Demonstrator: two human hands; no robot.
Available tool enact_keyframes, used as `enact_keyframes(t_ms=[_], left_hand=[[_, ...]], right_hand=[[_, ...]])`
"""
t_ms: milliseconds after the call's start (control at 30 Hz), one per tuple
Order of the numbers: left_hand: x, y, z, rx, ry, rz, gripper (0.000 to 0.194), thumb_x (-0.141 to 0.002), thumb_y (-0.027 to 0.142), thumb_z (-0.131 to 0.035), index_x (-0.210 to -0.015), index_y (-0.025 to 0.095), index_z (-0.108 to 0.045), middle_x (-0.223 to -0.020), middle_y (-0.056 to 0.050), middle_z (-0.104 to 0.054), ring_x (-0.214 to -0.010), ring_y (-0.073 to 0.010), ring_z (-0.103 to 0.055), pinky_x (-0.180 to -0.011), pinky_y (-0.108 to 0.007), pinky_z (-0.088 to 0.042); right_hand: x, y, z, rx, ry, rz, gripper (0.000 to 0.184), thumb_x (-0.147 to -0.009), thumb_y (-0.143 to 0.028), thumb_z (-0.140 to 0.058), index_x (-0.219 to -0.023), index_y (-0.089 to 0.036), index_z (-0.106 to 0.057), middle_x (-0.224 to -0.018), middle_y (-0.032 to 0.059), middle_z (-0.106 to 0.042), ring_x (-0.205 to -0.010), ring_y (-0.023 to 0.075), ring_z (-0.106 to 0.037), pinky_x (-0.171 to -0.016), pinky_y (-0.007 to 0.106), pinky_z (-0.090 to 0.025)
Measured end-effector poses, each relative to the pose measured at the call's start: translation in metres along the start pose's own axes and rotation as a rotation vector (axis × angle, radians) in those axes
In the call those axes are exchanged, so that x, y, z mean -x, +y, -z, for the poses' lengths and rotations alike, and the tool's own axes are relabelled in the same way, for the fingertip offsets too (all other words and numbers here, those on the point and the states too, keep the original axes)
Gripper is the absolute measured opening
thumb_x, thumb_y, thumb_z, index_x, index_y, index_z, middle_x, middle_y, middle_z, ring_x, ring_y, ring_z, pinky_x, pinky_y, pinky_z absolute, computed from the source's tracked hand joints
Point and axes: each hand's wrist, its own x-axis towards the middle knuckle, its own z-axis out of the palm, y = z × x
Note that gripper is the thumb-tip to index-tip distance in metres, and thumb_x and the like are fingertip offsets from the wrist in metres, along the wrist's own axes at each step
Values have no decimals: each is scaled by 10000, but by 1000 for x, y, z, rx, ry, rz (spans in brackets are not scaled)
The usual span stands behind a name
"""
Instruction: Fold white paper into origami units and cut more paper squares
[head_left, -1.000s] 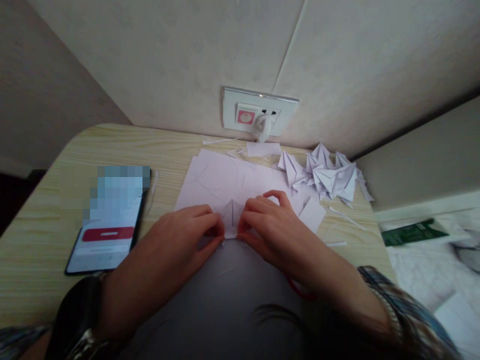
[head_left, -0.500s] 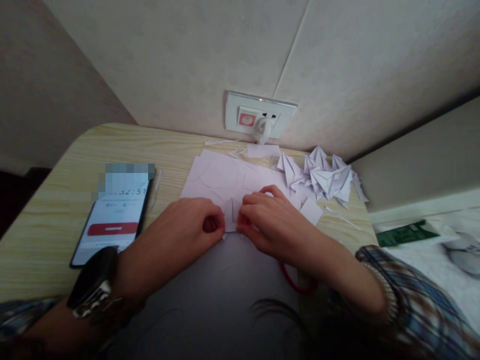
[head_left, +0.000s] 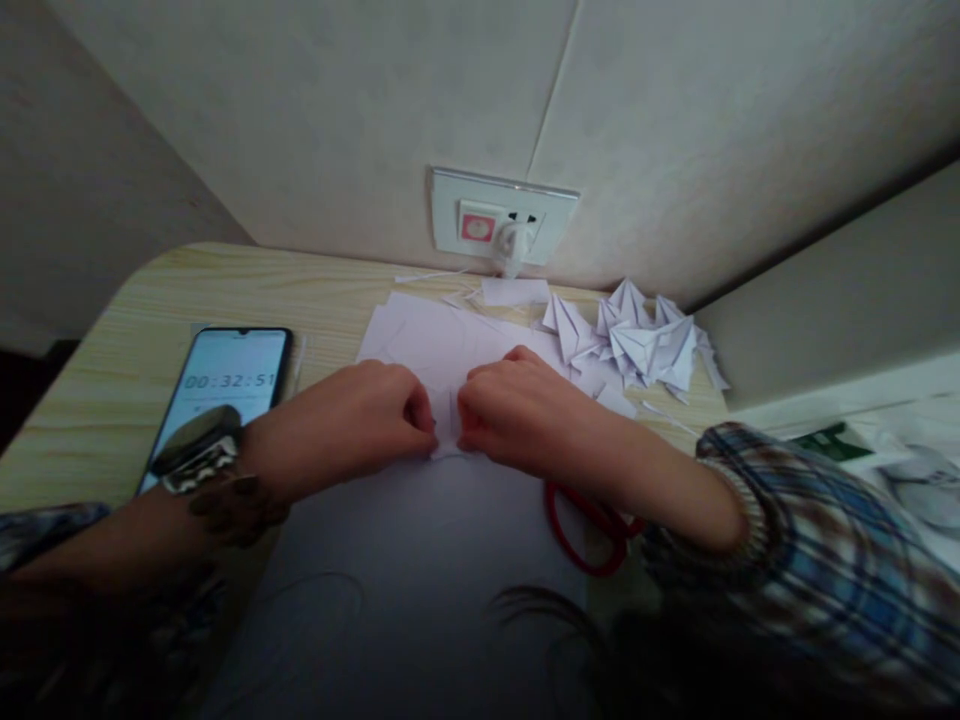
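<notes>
Between my two hands is a small piece of white folded paper [head_left: 448,425] with a crease running up its middle. My left hand [head_left: 375,415] pinches its left side, thumb against curled fingers. On the other side my right hand [head_left: 517,410] is closed on the right edge, its fingertips mostly hidden behind the knuckles. Beneath both hands lie white paper sheets [head_left: 420,330] on the wood-grain table. Several folded paper pieces [head_left: 645,340] with pointed tips are heaped at the back right.
A phone [head_left: 225,370] showing a timer lies left, partly behind my watch [head_left: 199,445]. Red-handled scissors [head_left: 589,535] rest below my right forearm. Paper strips [head_left: 431,275] lie along the back edge of the table [head_left: 120,370]. A plug [head_left: 514,245] sits in the wall socket [head_left: 555,215].
The view has shifted, showing more of the phone and the red scissor handles. My hands keep their grip on the paper and have curled further in around it.
</notes>
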Motion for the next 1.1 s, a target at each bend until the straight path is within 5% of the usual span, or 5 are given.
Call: enact_keyframes(t_ms=[333,700,967,1100], left_hand=[[-4,9,10,-137,-54,8,191,-658,305,-559,-519,208,-646,-481,-17,-559,-531,-197,-545,-529,-302,-344],[1,14,9,-165,-31,10,198,-727,278,-587,-708,174,-755,-622,-76,-706,-653,-240,-665,-537,-305,-369],[-1,13,8,-250,-76,-30,248,-945,373,-614,-999,146,-699,-976,-83,-730,-878,-232,-703,-768,-378,-555],[-3,14,10,-240,-135,-11,287,-930,348,-666,-1158,175,-653,-1169,-77,-688,-990,-240,-688,-830,-428,-587]], right_hand=[[-8,-5,9,40,-30,60,205,-920,-148,-563,-995,-150,-753,-928,124,-782,-956,255,-707,-857,364,-395],[-10,-6,12,96,-36,51,212,-893,-130,-576,-944,-156,-780,-818,111,-787,-865,244,-729,-764,330,-418],[-14,-24,14,105,-57,-13,216,-914,-130,-552,-957,-127,-764,-916,159,-787,-933,256,-720,-835,359,-418],[-12,-17,15,108,-75,-45,197,-904,-178,-594,-1004,-159,-763,-910,117,-791,-905,244,-726,-777,322,-441]])
